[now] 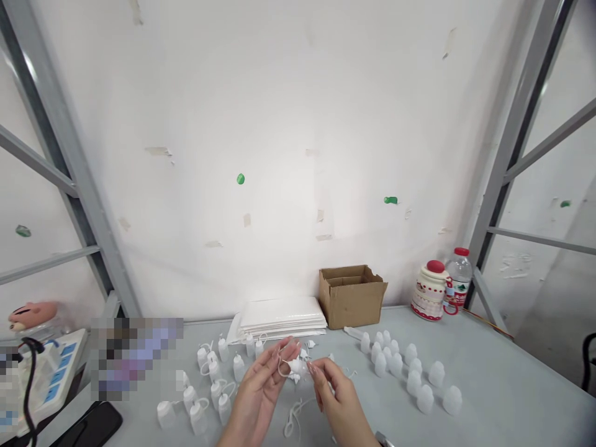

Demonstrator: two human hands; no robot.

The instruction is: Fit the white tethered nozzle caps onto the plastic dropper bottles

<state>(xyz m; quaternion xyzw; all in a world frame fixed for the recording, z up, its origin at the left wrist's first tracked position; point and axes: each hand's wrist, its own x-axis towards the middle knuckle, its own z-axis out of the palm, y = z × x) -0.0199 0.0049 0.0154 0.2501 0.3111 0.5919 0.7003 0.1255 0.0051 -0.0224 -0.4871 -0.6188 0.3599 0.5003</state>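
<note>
Bottles [198, 423] toward the left edge of the worktop [503, 400] have caps [197, 408]; rounded pieces [424, 399] rightward seem unfinished. Left hand [261, 380] and right hand [336, 390] pinch one white cap [295, 365].

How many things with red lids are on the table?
2: the cream jar, to the right of the cardboard box, and the clear bottle behind it, partly hidden by the jar.

Cream jar [427, 295] (red-topped) just beside a clear bottle [460, 270]; black phone [93, 426] well apart.
</note>
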